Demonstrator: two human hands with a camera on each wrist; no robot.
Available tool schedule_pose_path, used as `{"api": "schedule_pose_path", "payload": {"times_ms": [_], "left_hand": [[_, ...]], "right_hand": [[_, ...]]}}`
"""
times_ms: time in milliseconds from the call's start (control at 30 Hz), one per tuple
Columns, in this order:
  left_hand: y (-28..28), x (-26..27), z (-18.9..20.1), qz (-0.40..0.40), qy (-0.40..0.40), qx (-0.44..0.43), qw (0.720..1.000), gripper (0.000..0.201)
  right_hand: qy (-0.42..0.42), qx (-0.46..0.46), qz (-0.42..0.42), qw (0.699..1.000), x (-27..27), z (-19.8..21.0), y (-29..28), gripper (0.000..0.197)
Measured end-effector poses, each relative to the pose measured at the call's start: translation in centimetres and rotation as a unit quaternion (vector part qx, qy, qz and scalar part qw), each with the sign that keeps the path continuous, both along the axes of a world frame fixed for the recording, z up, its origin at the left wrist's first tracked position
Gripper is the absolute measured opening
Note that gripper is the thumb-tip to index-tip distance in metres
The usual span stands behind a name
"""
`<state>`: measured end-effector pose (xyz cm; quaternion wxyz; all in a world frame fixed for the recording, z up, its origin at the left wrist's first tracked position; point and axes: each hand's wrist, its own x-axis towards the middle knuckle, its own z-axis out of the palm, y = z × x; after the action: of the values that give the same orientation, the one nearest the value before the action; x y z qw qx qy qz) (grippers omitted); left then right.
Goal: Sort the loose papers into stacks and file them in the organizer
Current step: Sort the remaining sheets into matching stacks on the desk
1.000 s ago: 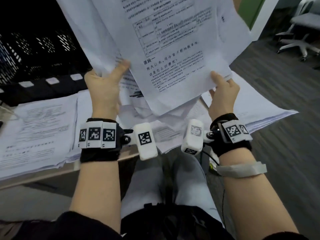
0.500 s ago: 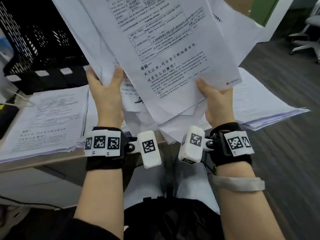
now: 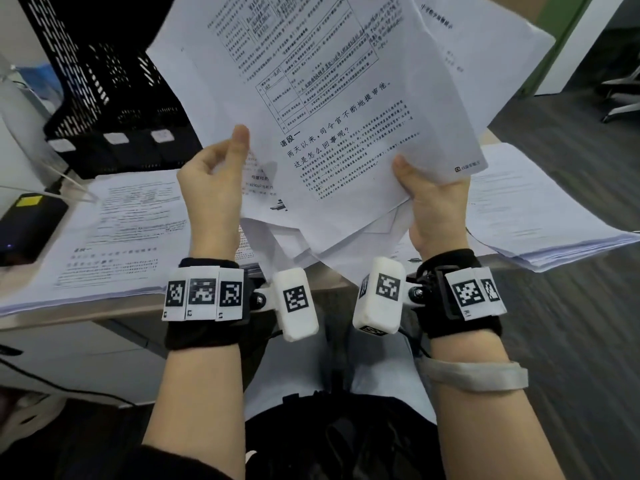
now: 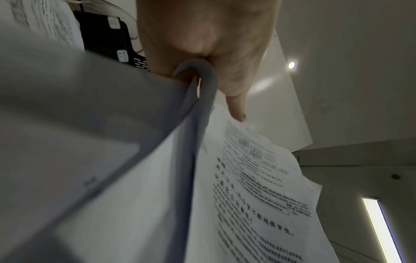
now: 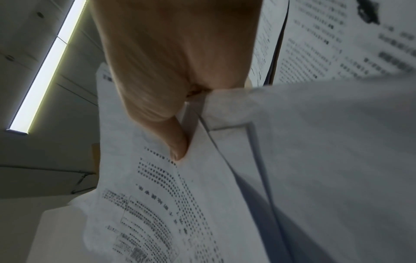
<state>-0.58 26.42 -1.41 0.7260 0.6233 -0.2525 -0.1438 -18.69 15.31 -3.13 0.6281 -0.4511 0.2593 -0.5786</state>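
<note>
Both hands hold up a fanned bundle of printed white papers (image 3: 332,109) above my lap. My left hand (image 3: 216,178) grips the bundle's left edge, thumb on the front; in the left wrist view the left hand (image 4: 202,53) has the sheets (image 4: 247,195) bent under its thumb. My right hand (image 3: 429,199) pinches the lower right corner, thumb on the top sheet; the right wrist view shows the right hand (image 5: 175,80) pressing that thumb onto the papers (image 5: 202,195). A black mesh organizer (image 3: 104,84) stands at the back left of the desk.
A paper stack (image 3: 114,233) lies on the desk (image 3: 69,317) at the left, another paper stack (image 3: 540,220) at the right, overhanging the edge. A black device (image 3: 27,223) sits at the far left. An office chair base (image 3: 620,95) stands on the floor at far right.
The bundle and both hands have shifted slightly right and up in view as the head turned left, bringing more of the organizer and the black device into sight. The left thumb has lifted higher on the sheets.
</note>
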Motion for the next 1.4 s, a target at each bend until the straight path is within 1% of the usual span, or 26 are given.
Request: {"api": "schedule_pose_path", "payload": {"times_ms": [33,67,133,167,233,300,333,433,500,600,700,833,900,1000,1100,1167,1200,1233,1267,1300,1333,1400], "left_hand": [[0.1,0.2,0.0,-0.005,0.004,0.007,1.0,0.038],[0.2,0.4,0.0,-0.007,0.006,0.017,1.0,0.036],[0.5,0.8,-0.2,-0.008,0.008,0.03,0.999,0.022],[0.7,0.8,-0.1,-0.006,0.009,0.032,0.999,0.019],[1.2,1.2,-0.2,0.007,0.01,0.024,1.0,0.025],[1.6,1.7,-0.1,0.027,0.021,-0.003,0.999,0.024],[1.8,2.0,-0.1,0.036,0.025,-0.02,0.999,0.023],[2.2,2.8,-0.2,0.049,0.029,-0.06,0.997,0.021],[2.5,3.1,-0.2,0.045,0.028,-0.066,0.996,0.021],[3.2,3.5,-0.1,0.05,0.028,-0.072,0.996,0.018],[4.1,4.1,0.0,0.081,0.033,-0.078,0.993,0.018],[5.2,4.6,-0.6,0.108,0.051,-0.088,0.989,0.015],[5.8,5.1,-1.0,0.139,0.051,-0.081,0.986,0.014],[7.1,6.6,-1.6,0.207,0.026,-0.06,0.976,0.008],[8.6,8.1,-2.2,0.226,0.016,-0.048,0.973,0.005],[9.8,8.5,-2.3,0.246,-0.005,-0.028,0.969,0.004],[10.4,8.7,-2.3,0.261,-0.02,-0.01,0.965,0.008],[11.1,9.0,-2.5,0.278,-0.028,0.01,0.96,0.016],[11.8,9.3,-2.8,0.289,-0.027,0.03,0.956,0.023],[12.5,9.8,-3.4,0.292,-0.021,0.059,0.954,0.025],[13.0,10.0,-3.9,0.284,-0.012,0.098,0.954,0.025],[13.2,10.0,-5.0,0.23,0.026,0.149,0.961,0.023]], "right_hand": [[0.004,-0.001,0.001,1.0,0.3,0.0,0.1,0.042],[0.004,-0.001,0.003,1.0,0.6,-0.1,0.2,0.046],[0.002,-0.003,0.01,1.0,1.1,-0.2,0.4,0.05],[0.002,-0.008,0.015,1.0,1.3,-0.1,0.4,0.048],[0.014,-0.019,0.035,0.999,1.7,-0.1,0.6,0.038],[0.036,-0.029,0.061,0.997,2.0,-0.1,0.7,0.025],[0.049,-0.031,0.069,0.996,2.3,-0.1,0.9,0.021],[0.081,-0.038,0.087,0.992,3.2,-0.2,1.5,0.025],[0.089,-0.047,0.111,0.989,3.8,-0.3,1.9,0.028],[0.083,-0.04,0.135,0.987,4.5,-0.3,2.3,0.026],[0.063,-0.018,0.146,0.987,4.9,-0.4,2.4,0.022],[0.088,-0.012,0.125,0.988,5.7,-0.7,2.7,0.023],[0.097,-0.017,0.108,0.989,6.2,-0.8,2.9,0.025],[0.095,-0.019,0.074,0.993,6.5,-0.9,3.0,0.026],[0.08,-0.006,0.038,0.996,6.6,-0.8,3.1,0.027],[0.074,-0.004,0.016,0.997,6.9,-0.8,3.2,0.028],[0.072,-0.003,0.004,0.997,7.0,-0.8,3.3,0.028],[0.075,-0.001,-0.01,0.997,7.2,-0.7,3.4,0.029],[0.081,-0.001,-0.025,0.996,7.3,-0.8,3.5,0.029],[0.087,-0.002,-0.039,0.995,7.5,-0.8,3.5,0.029],[0.091,-0.007,-0.052,0.994,7.7,-0.9,3.5,0.029],[0.105,-0.018,-0.081,0.991,7.9,-1.0,3.2,0.028]]}}
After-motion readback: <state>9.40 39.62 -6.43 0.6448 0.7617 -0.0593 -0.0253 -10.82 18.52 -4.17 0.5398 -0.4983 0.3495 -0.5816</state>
